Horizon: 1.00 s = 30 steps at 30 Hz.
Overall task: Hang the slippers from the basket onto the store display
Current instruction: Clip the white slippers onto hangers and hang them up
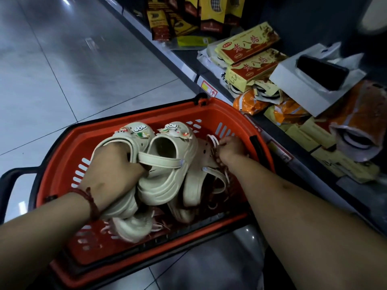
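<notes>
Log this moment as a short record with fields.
left hand: grips a cream slipper, fingers curled into its opening
right hand: pinches white loops near the basket's right wall
basket: orange, on the tiled floor, other slippers lying inside
shelf: right of the basket, stacked with yellow-and-red packets
hung so far: nothing visible

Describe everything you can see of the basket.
The basket is orange plastic with slotted walls, a black rim and a black handle at its left end. It stands upright on the grey tiled floor, beside the low shelf. Cream slippers and white hooks lie inside. Both hands reach into it: the left hand grips slippers, the right hand pinches the hooks.
</notes>
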{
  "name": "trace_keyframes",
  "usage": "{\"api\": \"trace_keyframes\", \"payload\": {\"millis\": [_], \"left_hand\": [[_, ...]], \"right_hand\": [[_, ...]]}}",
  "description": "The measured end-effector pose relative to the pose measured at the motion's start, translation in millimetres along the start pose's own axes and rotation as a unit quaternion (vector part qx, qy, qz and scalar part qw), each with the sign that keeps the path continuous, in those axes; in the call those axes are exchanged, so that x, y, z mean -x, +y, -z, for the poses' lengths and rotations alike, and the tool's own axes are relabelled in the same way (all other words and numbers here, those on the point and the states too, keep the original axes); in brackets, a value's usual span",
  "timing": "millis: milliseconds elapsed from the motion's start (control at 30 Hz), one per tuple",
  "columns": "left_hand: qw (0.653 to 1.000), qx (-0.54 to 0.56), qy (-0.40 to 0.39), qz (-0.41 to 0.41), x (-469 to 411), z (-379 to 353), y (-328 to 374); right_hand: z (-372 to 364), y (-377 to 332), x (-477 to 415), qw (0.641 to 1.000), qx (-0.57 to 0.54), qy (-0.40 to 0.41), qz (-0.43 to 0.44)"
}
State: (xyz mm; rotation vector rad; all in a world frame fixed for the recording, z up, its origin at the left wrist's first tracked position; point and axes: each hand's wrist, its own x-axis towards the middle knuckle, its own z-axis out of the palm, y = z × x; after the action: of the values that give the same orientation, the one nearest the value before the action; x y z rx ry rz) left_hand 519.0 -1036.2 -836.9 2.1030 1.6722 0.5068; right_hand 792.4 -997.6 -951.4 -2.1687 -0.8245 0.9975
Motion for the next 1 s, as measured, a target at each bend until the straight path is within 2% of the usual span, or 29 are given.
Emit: {"api": "trace_keyframes", "payload": {"millis": [100,267,400,567,633,700,800,900,1000], "left_hand": [[1.000,-0.005,0.007,0.010,1,2,1],[1.000,-0.007,0.015,0.009,5,5,0],[0.999,0.008,0.032,0.013,7,5,1],[0.999,0.008,0.038,0.009,8,-4,2],[1.000,-0.008,0.008,0.020,7,-4,7],[0.997,-0.018,-0.065,0.039,6,2,13],[0.985,-0.051,-0.164,0.017,4,19,17],[0.976,-0.082,-0.199,-0.030,15,47,13],[0.971,-0.118,-0.195,-0.069,25,68,-4]], "right_hand": [[4,3,4,1.000,-0.004,-0.016,0.017],[23,-18,16,0.991,0.013,0.058,0.120],[53,-43,40,0.980,0.010,0.059,0.188],[100,-85,89,0.954,0.014,0.120,0.273],[112,-97,113,0.945,-0.012,0.129,0.302],[120,-105,135,0.938,-0.054,0.122,0.319],[125,-112,158,0.938,-0.122,0.109,0.307],[116,-117,171,0.941,-0.208,0.049,0.262],[96,-121,177,0.944,-0.233,-0.007,0.235]]}}
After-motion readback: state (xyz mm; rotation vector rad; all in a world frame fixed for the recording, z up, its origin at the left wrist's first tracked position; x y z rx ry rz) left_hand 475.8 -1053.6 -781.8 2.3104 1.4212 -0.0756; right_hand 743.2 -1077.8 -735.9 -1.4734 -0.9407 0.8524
